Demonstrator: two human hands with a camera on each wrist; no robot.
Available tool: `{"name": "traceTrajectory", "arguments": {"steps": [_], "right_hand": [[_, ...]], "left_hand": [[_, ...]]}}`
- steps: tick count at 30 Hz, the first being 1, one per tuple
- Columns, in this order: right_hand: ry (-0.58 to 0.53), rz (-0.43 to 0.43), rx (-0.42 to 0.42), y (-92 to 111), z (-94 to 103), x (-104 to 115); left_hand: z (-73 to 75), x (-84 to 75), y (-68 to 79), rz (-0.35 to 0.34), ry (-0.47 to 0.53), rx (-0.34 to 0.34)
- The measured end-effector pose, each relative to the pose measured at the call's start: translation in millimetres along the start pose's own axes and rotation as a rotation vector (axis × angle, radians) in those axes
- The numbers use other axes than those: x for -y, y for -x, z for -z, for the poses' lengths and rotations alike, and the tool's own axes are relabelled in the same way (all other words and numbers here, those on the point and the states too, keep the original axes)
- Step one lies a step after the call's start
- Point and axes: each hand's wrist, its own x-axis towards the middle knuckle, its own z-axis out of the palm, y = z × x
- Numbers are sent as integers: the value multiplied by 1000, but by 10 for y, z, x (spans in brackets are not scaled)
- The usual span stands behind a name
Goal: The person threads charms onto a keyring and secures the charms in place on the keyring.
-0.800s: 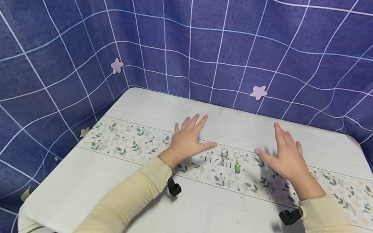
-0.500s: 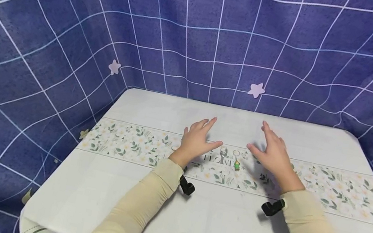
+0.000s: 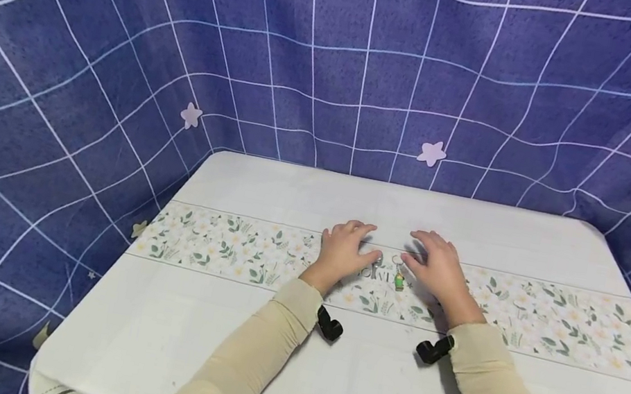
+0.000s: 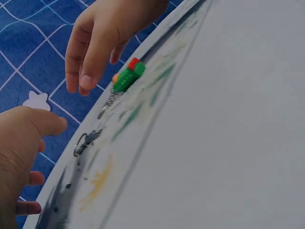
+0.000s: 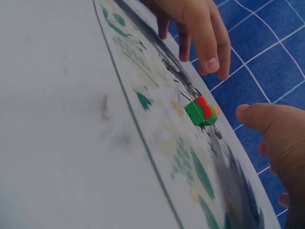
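Note:
A small keychain lies on the white tablecloth; its green figure (image 3: pixel 399 282) has red and orange parts, and a chain leads to a metal ring (image 3: pixel 396 260). Left of it lies a slim silver metal piece (image 3: pixel 375 267) with a ring at one end, its exact kind unclear. My left hand (image 3: pixel 342 251) hovers left of the silver piece, fingers loosely bent and thumb pointing toward it. On the other side, my right hand (image 3: pixel 439 268) hovers close to the keychain, thumb near its ring. Neither hand holds anything. In the right wrist view the green figure (image 5: pixel 200 112) lies between both hands.
The tablecloth (image 3: pixel 370 390) covers the table and carries a floral printed band (image 3: pixel 243 248) with lettering under the small items. A blue curtain (image 3: pixel 338 67) with white grid lines and stars stands behind and to the left. A black wrist camera (image 3: pixel 329 325) sits on each cuff.
Both hands have moved inward toward each other and closer to the two small items. Their fingers have gone from spread to more bent. The keychain and silver piece lie still.

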Motion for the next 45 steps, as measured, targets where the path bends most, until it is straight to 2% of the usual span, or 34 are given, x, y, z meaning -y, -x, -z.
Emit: {"name": "traceTrajectory", "arguments": {"steps": [7, 15, 27, 36, 45], "right_hand": [[-1, 22, -25, 11, -92, -11], [53, 61, 26, 38, -125, 6], [41, 36, 91, 44, -133, 43], [12, 22, 88, 26, -162, 41], [-94, -59, 88, 15, -165, 34]], "left_hand": [[-44, -14, 52, -15, -15, 16], [-81, 10, 77, -29, -16, 63], [-125, 18, 60, -23, 111, -23], [-116, 2, 58, 7, 137, -43], [-146, 20, 50, 3, 161, -76]]}}
